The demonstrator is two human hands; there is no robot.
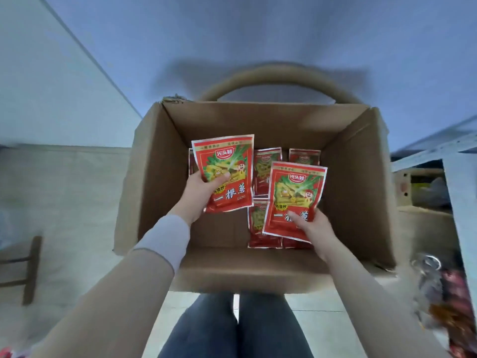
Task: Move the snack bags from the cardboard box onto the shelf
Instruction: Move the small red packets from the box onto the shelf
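I see both arms in long beige sleeves, plain, no markings. Left sleeve (108, 293) ends w/ a white inner cuff (167, 239) sticking out past the beige at the wrist. Right sleeve (382, 301) runs beige right up to the wrist, no white showing. Left hand (200, 191) and right hand (313, 228) bare, no gloves. Legs (237, 326) in dark blue jeans.

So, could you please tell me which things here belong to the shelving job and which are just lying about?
Job: left hand and right hand, each holding a snack bag; cardboard box; shelf.
Lying about: wooden stool; keys.
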